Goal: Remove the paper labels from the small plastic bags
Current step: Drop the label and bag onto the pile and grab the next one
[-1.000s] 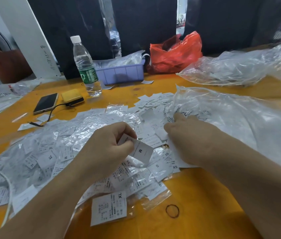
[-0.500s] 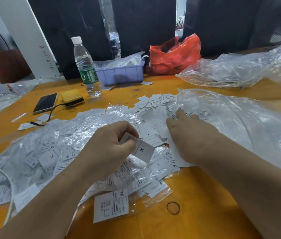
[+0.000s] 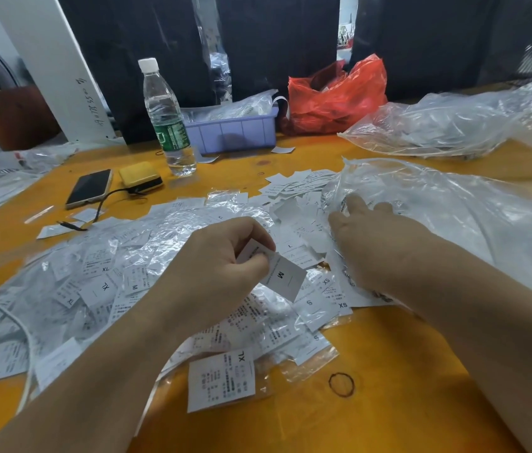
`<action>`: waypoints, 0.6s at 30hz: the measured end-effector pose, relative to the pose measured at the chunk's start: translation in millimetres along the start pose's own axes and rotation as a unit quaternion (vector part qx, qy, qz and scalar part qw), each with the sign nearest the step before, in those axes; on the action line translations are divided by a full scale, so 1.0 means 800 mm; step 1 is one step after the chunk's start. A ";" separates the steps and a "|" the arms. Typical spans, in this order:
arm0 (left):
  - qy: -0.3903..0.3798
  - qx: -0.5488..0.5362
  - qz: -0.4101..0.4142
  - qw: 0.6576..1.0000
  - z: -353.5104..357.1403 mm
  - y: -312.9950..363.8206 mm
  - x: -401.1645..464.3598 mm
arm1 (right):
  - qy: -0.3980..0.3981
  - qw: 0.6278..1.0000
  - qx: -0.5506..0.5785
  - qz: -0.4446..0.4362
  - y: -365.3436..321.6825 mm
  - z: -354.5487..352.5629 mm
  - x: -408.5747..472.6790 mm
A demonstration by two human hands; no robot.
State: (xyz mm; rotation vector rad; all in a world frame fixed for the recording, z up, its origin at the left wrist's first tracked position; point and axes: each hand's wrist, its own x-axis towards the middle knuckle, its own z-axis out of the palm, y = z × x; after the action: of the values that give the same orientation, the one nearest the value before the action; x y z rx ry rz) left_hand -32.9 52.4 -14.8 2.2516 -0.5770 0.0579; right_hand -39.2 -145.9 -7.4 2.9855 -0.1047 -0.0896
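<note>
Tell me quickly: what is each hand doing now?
Left hand: pinches a paper label marked M.
Right hand: open, fingers reaching into the large clear bag.

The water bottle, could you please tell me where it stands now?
In the head view the water bottle stands upright at the table's far left, beside the purple tray and behind the yellow case.

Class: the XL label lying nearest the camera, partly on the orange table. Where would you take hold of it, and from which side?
Probably pinch the XL label at its lower right corner, coming from the near right. That corner lies flat over bare orange table, while its upper edge tucks toward the pile of bagged labels and the left forearm borders its left side.
</note>
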 end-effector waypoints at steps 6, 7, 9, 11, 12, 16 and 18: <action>0.004 -0.006 0.009 1.000 -0.004 0.004 -0.002 | 0.014 1.000 -0.002 -0.008 -0.007 -0.002 -0.004; 0.006 -0.007 0.008 1.000 -0.004 0.005 -0.003 | 0.019 1.000 0.010 -0.009 -0.008 -0.003 -0.005; 0.012 -0.012 0.007 1.000 -0.005 0.005 -0.003 | 0.047 0.998 0.038 -0.016 -0.009 -0.006 -0.008; 0.017 -0.016 0.008 1.000 -0.006 0.004 -0.003 | 0.123 0.989 0.074 -0.040 -0.010 -0.009 -0.010; 0.021 -0.014 0.010 1.000 -0.006 0.004 -0.002 | 0.171 0.977 0.110 -0.063 -0.009 -0.010 -0.010; 0.048 -0.013 0.003 0.999 -0.005 0.000 0.001 | 0.244 0.878 0.373 -0.176 -0.015 -0.019 -0.015; 0.053 -0.021 -0.007 0.998 -0.006 -0.001 0.004 | 0.191 0.822 0.499 -0.198 -0.018 -0.019 -0.017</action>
State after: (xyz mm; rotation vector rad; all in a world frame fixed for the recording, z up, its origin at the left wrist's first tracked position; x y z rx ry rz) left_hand -29.1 55.0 -11.8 2.1976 -0.5017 0.1551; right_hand -50.6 -128.7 6.1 3.8949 0.7543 0.7523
